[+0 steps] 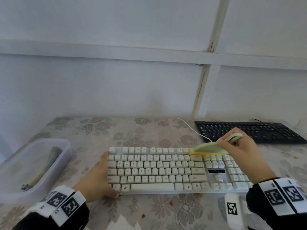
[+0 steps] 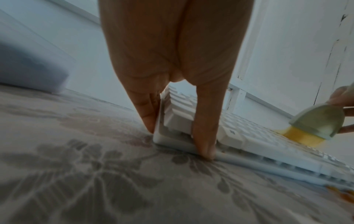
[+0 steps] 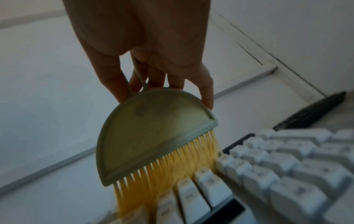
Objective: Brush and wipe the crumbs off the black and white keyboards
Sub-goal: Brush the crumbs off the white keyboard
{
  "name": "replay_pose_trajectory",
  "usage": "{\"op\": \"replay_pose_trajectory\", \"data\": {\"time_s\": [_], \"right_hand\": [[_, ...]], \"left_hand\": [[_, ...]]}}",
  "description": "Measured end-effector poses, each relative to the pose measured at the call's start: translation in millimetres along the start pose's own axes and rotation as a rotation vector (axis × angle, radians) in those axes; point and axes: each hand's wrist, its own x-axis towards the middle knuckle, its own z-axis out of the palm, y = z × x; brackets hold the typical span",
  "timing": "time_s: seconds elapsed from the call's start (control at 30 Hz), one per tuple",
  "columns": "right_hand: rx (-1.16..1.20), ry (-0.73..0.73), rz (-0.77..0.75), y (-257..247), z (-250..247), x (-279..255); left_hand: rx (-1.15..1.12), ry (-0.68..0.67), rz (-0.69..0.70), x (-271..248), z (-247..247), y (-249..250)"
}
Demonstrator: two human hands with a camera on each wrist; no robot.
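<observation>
My left hand point(image 1: 99, 175) braces the left end of the white keyboard point(image 1: 166, 170): fingers straight along the short side, thumb on the front lip near the bottom-left corner, nothing curled round it. My right hand point(image 1: 239, 145) has its fingers wrapped round the loop handle of the green brush point(image 1: 211, 147), yellow bristles point(image 3: 172, 174) down on the top row near the right end, just over the block above the arrow keys. The white keyboard sits mid-table on the floral tablecloth point(image 1: 149, 133); the black keyboard point(image 1: 249, 131) is behind it to the right, well clear of both hands, untouched as far as I can tell.

Step, I'd judge: sweeping the white board's upper rows. Orange crumbs point(image 1: 197, 195) lie on the cloth just past the front edge, more further toward me.

Risks from here:
- A stroke toward the black keyboard could flick crumbs onto it; the brush is close to its front-left corner.
- The bristles are long and soft, so bits may drop between keycaps instead of leaving.
- The left hand only presses, so a hard sideways stroke could slide the board on the slick cloth.
- The white cable point(image 1: 191, 128) runs right behind the brush and could snag.

A clear plastic tub point(image 1: 64, 146) sits far left; its contents are unclear.
</observation>
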Motion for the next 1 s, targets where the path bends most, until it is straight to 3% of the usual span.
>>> {"op": "replay_pose_trajectory", "data": {"time_s": [0.2,0.37,0.43,0.5,0.6,0.73,0.87,1.0], "right_hand": [[0.080,-0.001,-0.001,-0.5,-7.9,-1.2],[-0.074,-0.020,0.009,11.0,-22.5,1.9],[-0.120,0.036,0.001,11.3,-32.1,4.8],[-0.023,0.121,-0.006,8.6,-39.3,8.2],[0.186,0.071,0.024,6.0,-41.9,8.4],[0.134,0.008,0.064,18.1,-42.7,8.1],[-0.054,0.041,0.033,31.8,-55.6,13.0],[0.084,0.078,0.021,26.2,-58.8,13.0]], "left_hand": [[0.000,-0.001,-0.006,0.7,0.5,-0.3],[0.001,0.001,-0.003,1.3,0.1,-0.4],[0.000,0.001,-0.003,1.4,0.5,-1.3],[0.002,-0.001,-0.007,1.2,0.9,-1.4],[0.004,0.004,-0.001,1.4,1.0,-0.6],[0.002,0.003,-0.006,1.5,0.9,-0.4],[0.010,-0.005,-0.022,2.3,1.2,-1.4],[0.010,-0.004,-0.020,2.7,1.9,-1.9]]}}
